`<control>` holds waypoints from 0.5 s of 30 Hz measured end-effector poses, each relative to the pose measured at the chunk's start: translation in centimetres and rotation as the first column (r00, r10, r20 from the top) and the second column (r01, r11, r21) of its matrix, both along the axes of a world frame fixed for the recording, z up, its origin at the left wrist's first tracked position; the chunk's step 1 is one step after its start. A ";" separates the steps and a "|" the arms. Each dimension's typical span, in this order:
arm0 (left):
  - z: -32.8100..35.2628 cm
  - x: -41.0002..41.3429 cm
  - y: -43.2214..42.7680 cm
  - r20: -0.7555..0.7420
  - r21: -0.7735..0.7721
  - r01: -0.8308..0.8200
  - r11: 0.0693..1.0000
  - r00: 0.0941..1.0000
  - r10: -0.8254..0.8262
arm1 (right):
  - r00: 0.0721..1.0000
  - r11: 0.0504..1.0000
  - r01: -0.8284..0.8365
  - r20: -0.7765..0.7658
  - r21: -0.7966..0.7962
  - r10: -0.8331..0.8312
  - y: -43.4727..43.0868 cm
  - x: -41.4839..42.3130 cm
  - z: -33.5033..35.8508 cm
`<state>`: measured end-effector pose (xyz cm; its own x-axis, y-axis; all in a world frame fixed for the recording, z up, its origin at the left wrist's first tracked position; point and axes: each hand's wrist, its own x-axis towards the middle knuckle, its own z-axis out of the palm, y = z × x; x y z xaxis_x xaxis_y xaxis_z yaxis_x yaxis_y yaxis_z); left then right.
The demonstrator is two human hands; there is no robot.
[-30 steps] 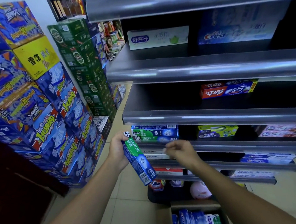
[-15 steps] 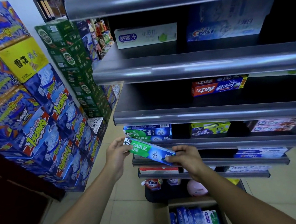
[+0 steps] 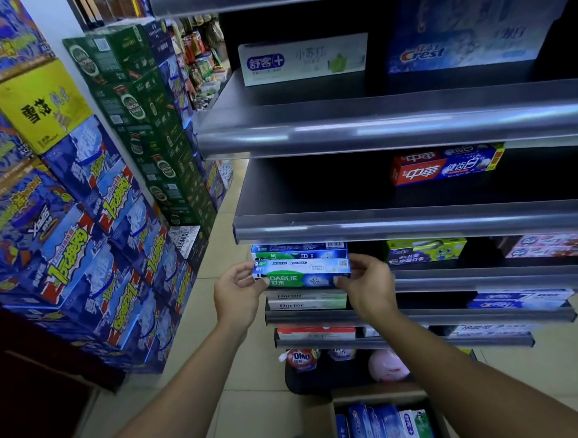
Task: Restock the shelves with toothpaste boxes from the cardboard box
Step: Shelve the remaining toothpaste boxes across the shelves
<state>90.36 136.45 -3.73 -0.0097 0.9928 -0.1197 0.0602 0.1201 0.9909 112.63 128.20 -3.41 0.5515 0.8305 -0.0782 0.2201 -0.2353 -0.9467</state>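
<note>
A green and blue Darlie toothpaste box [image 3: 302, 275] lies level between my two hands at the front of the third shelf [image 3: 456, 277]. My left hand [image 3: 236, 296] pinches its left end and my right hand [image 3: 367, 287] pinches its right end. Just behind it, more Darlie boxes [image 3: 298, 251] are stacked on that shelf. The open cardboard box [image 3: 378, 397] stands on the floor at the bottom, holding several upright toothpaste boxes [image 3: 384, 426].
Grey shelves hold scattered toothpaste: a white box [image 3: 303, 58] and a Crest pack [image 3: 457, 46] up top, a red and blue box [image 3: 444, 167] below. Stacked drink cartons [image 3: 85, 216] line the left wall. A tiled aisle [image 3: 221, 251] runs between.
The Darlie box went from hanging end-down in my left hand alone to lying level. My right hand took its other end, and both hands carried it up to the shelf front.
</note>
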 end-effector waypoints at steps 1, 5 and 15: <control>-0.1 0.2 0.2 -0.004 0.005 -0.002 1.000 1.000 0.002 | 1.000 1.000 0.008 0.016 -0.005 -0.008 0.4 0.1 0.1; -0.3 0.8 1.4 -0.005 0.005 -0.009 1.000 1.000 0.009 | 0.996 0.999 0.030 0.081 -0.032 -0.027 1.5 0.3 0.1; -0.9 1.8 3.6 -0.163 0.019 -0.009 1.000 0.986 0.012 | 0.980 0.994 0.080 0.187 -0.070 -0.065 3.3 1.0 -0.5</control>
